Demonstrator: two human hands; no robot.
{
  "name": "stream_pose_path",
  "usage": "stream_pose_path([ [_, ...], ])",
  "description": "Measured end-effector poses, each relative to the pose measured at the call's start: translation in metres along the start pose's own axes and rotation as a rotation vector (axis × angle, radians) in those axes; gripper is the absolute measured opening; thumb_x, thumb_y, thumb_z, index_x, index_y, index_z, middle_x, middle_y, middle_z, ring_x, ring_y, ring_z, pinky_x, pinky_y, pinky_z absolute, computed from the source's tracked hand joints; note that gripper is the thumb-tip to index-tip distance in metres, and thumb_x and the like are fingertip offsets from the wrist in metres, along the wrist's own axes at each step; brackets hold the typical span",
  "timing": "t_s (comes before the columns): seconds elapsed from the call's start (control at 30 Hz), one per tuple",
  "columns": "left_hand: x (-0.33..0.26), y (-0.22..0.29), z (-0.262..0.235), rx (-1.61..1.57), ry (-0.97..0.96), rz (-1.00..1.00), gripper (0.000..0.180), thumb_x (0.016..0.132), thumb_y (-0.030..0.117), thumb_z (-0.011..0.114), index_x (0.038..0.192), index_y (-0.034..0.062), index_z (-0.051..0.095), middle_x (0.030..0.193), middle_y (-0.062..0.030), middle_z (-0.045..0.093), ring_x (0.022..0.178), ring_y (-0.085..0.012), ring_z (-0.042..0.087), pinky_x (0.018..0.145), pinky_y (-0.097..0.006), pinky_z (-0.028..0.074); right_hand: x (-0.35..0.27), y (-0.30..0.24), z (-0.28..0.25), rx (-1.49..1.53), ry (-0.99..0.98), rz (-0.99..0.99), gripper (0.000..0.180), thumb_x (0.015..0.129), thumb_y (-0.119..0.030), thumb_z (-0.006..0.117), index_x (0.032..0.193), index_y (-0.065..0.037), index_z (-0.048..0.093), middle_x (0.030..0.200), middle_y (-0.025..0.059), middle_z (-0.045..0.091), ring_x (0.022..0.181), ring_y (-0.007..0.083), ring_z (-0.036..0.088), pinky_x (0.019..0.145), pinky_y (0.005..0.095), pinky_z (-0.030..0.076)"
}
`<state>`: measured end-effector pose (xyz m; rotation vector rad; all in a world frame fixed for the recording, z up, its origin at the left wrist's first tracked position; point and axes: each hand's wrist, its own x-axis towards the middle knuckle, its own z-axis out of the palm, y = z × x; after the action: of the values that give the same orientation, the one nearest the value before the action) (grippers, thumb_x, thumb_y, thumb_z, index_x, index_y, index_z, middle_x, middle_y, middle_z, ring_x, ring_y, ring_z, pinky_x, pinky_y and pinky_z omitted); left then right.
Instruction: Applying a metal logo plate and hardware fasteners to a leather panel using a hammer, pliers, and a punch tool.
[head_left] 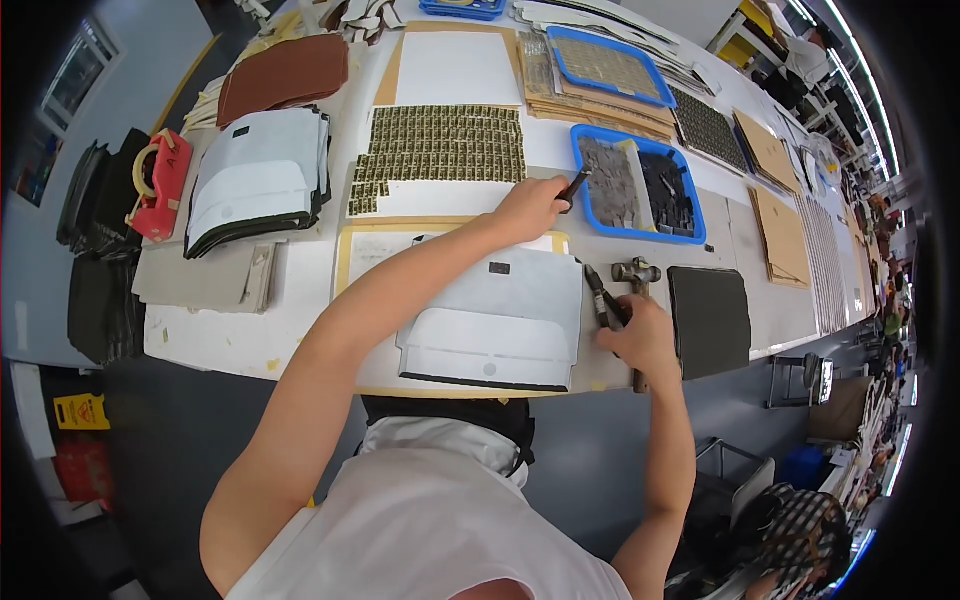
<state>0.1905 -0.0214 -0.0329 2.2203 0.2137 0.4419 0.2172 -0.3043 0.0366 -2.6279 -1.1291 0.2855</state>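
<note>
Blue tray [700, 236] sits just beyond the left hand [530, 208], whose fingers pinch a dark pen [575, 186]. The right hand [645, 335] grips a second pen [603, 296] beside a hammer [636, 272], hiding most of its handle.

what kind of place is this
Probably a leather-goods or bag-making workshop. A long white workbench carries stacks of cut grey panels, blue plastic trays of small dark cut pieces and a metal hammer by the right hand.
</note>
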Motion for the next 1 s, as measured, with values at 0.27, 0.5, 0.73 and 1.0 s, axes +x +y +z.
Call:
stream_pose_path([
  [0.27,-0.059,0.033,-0.040,-0.094,0.021,-0.057,0.034,0.092,0.017,0.068,0.122,0.0005,0.065,0.115,-0.0202,0.071,0.104,-0.0381,0.067,0.090,-0.047,0.052,0.021,0.002,-0.009,1.289,-0.415,0.298,0.059,0.073,-0.008,0.068,0.131,0.000,0.058,0.087,0.0030,0.067,0.081,0.0138,0.065,0.061,0.0277,0.052],
  [0.5,-0.213,0.059,-0.050,0.309,-0.037,0.199,0.053,0.086,0.040,0.076,0.129,0.0108,0.066,0.132,-0.0120,0.065,0.126,-0.0331,0.057,0.110,-0.050,0.041,0.043,-0.050,0.021,-0.291,0.092,-0.438,0.039,0.069,0.003,0.068,0.106,-0.005,0.056,0.099,0.0131,0.061,0.090,0.0328,0.063,0.067,0.0419,0.054],
  [0.73,-0.248,0.068,-0.034,0.452,-0.079,0.130,0.095,0.074,0.071,0.073,0.149,0.0159,0.050,0.157,-0.0143,0.041,0.148,-0.0370,0.032,0.119,-0.068,0.013,0.055,-0.064,0.030,-0.472,0.054,-0.551,0.034,0.071,-0.003,0.068,0.104,-0.006,0.059,0.095,0.0140,0.056,0.095,0.0324,0.057,0.070,0.0407,0.052],
  [1.0,-0.249,0.068,-0.035,0.450,-0.072,0.129,0.092,0.077,0.073,0.069,0.147,0.0160,0.051,0.157,-0.0140,0.041,0.149,-0.0362,0.031,0.120,-0.068,0.012,0.055,-0.069,0.030,-0.547,0.074,-0.554,0.030,0.072,-0.004,0.068,0.101,-0.007,0.060,0.096,0.0139,0.056,0.094,0.0311,0.057,0.069,0.0399,0.052],
])
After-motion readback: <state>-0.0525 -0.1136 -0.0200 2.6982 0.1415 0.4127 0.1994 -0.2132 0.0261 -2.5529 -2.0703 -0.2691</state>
